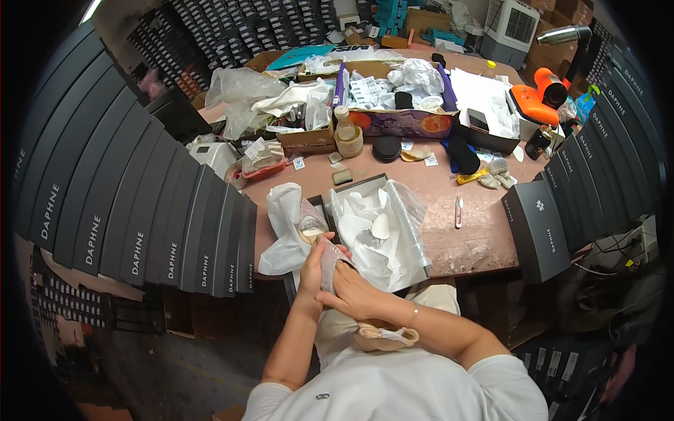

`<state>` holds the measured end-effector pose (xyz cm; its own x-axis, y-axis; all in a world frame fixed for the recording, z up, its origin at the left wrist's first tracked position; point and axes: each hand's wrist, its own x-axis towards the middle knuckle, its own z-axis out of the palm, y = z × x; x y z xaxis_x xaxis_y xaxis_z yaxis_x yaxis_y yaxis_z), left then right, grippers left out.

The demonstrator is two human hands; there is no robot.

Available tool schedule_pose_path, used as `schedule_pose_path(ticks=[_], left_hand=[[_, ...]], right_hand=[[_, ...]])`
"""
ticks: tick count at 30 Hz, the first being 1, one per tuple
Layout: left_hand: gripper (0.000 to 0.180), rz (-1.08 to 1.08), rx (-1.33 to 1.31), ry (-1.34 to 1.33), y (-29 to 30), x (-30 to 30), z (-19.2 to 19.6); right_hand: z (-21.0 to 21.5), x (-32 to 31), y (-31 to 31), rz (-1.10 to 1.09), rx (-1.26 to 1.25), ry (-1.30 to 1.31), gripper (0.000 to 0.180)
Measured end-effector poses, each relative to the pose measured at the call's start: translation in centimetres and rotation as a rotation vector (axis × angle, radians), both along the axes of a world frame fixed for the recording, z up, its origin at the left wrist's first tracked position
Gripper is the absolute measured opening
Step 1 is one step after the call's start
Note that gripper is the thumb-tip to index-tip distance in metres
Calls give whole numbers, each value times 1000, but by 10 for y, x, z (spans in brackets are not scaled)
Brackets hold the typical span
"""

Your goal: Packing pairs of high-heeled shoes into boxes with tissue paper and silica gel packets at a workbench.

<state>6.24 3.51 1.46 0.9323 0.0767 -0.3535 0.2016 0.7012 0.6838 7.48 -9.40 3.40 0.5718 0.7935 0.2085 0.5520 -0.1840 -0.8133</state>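
Note:
A glittery pale pink-grey shoe [328, 268] is held in front of my body, over the near edge of the table. My left hand [309, 272] wraps round its side. My right hand [359, 290] grips it from the other side, with some fingers hidden at its opening. Just beyond lies a matching glittery shoe [309, 216] on white tissue paper [282, 245]. Right of that shoe, an open dark shoebox [368, 184] holds crumpled white tissue paper [358, 242] and a small cream oval piece [380, 226].
Tall stacks of dark shoeboxes [133, 189] [593, 161] flank the table [477, 242]. Red-handled thread snips [459, 212] lie right of the open box. Farther back stand a glue bottle [347, 133], a purple carton [400, 123] of paper and an orange heat tool [537, 102]. A beige looped item [382, 337] rests by my lap.

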Motion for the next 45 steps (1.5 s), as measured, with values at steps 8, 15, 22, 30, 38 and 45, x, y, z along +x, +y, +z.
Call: schedule_pose_path(ticks=[8,15,22,30,38,45], left_hand=[[38,193,149,53,-6,-9,15],[49,204,-140,-55,-33,-30,-8],[52,331,23,-30,-41,-24,5],[58,336,-9,61,12,-32,0],[72,140,-422,139,-19,-56,5],[57,109,-94,199,-16,-103,25]], right_hand=[[-15,3,20,-145,343,-120,70],[-12,0,-2,-74,88,-18,82],[6,24,1,-30,11,3,73],[-7,3,-40,134,199,361,32],[-106,115,-65,-334,-621,-238,16],[-55,106,-47,-447,-308,-156,19]])
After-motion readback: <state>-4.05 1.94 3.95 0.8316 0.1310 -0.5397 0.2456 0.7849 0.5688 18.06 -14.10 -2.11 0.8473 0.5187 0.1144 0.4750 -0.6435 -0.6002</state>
